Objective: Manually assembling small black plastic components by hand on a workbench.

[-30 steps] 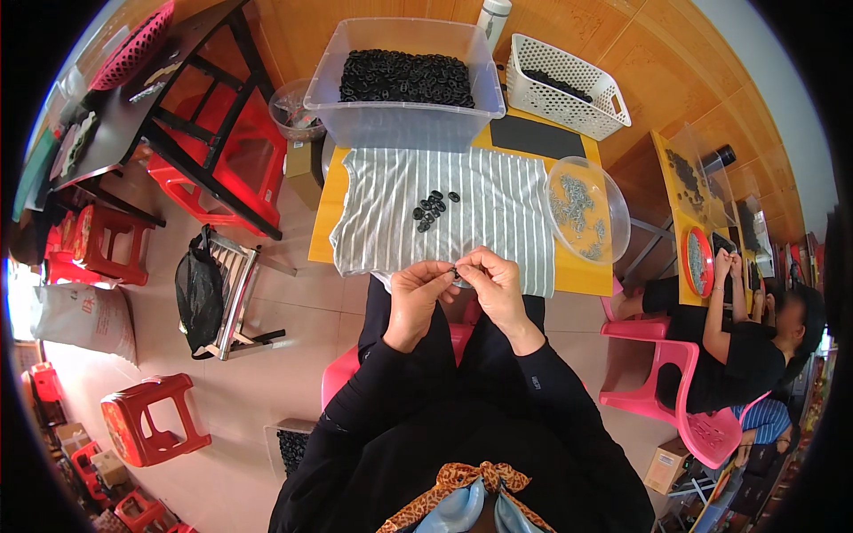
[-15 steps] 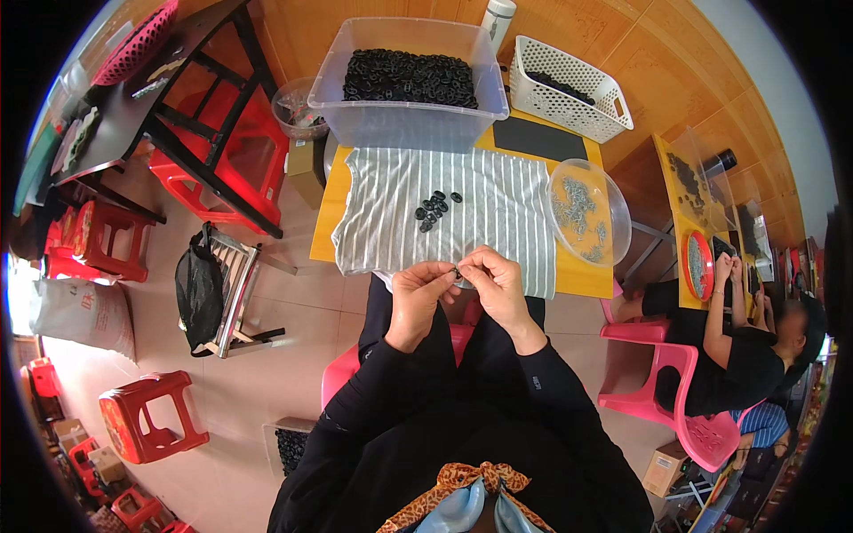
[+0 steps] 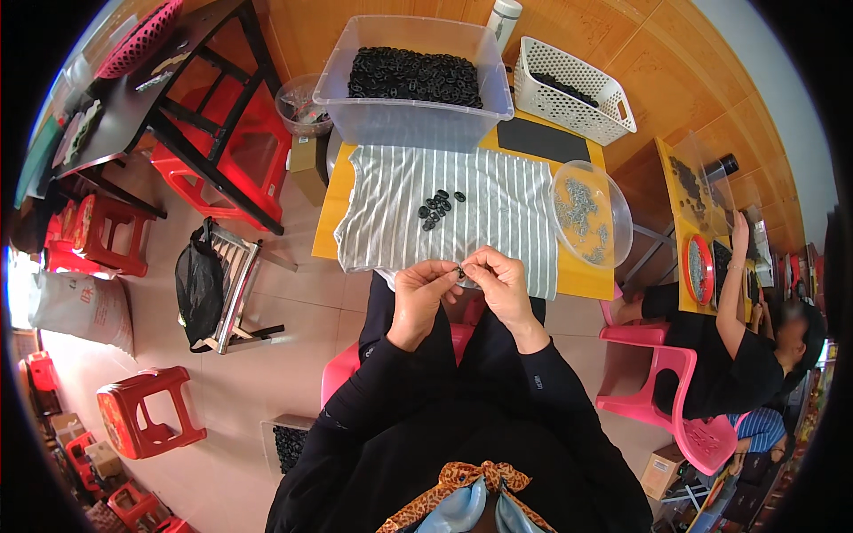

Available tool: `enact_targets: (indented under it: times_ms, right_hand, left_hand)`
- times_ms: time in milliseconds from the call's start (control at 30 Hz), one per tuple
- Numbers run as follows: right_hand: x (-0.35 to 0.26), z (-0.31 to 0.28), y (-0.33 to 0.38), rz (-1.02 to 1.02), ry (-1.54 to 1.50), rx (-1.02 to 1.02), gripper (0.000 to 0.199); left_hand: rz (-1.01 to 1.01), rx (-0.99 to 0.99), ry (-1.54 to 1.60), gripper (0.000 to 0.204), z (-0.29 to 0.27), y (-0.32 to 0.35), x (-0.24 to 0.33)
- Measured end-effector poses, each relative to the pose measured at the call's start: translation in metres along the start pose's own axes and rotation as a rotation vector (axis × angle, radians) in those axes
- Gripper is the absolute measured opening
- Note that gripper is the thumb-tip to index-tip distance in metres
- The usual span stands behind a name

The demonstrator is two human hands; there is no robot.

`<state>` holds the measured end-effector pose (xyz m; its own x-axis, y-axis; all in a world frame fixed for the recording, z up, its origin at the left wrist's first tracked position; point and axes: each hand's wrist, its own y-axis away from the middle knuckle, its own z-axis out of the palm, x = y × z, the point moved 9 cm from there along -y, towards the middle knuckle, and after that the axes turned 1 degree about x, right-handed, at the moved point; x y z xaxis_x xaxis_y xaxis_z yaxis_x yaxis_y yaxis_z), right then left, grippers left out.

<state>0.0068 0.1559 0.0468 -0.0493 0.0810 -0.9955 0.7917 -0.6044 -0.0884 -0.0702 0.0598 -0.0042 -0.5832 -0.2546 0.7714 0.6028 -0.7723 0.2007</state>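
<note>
Just below the grey striped cloth [image 3: 462, 204], both hands [image 3: 425, 298] [image 3: 499, 286] pinch one tiny, light, stiff black ring [image 3: 460, 272] by its rim, easily dropped.

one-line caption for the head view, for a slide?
Both hands, left hand and right hand, pinch a small black part over a striped cloth near a bin of black rings.

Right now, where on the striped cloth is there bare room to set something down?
Free: the striped cloth left of the pile of black rings, and between the pile and the clear bowl. Crowded: the near edge, where left hand and right hand meet.
</note>
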Motion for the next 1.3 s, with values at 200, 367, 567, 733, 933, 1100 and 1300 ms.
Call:
enact_targets:
  times_ms: [200, 367, 567, 733, 933, 1100, 1300]
  right_hand:
    - [0.002, 0.001, 0.001, 0.017, 0.004, 0.000, 0.005]
    - [-0.007, 0.003, 0.001, -0.113, 0.159, 0.000, 0.006]
    - [-0.002, 0.005, 0.001, -0.080, 0.168, -0.043, 0.005]
    - [0.016, -0.018, -0.007, 0.078, -0.063, 0.113, 0.012]
    - [0.000, -0.006, -0.042, -0.179, 0.549, 0.009, 0.010]
    - [-0.009, 0.026, -0.070, -0.352, 0.834, -0.043, 0.013]
    - [-0.016, 0.025, -0.099, -0.441, 1.092, 0.037, 0.011]
  left_hand:
    - [0.011, -0.003, -0.016, 0.010, 0.000, -0.001, 0.001]
    - [0.017, 0.011, -0.010, 0.010, 0.001, 0.000, -0.002]
    - [0.020, 0.020, -0.015, 0.009, 0.001, 0.002, 0.001]
    - [-0.007, 0.012, 0.032, 0.008, 0.000, -0.001, 0.000]
    - [0.052, 0.071, -0.030, 0.008, -0.011, -0.003, 0.007]
    - [0.105, 0.099, 0.024, 0.013, -0.014, -0.005, 0.015]
    - [0.092, 0.127, -0.009, 0.018, -0.019, -0.006, 0.016]
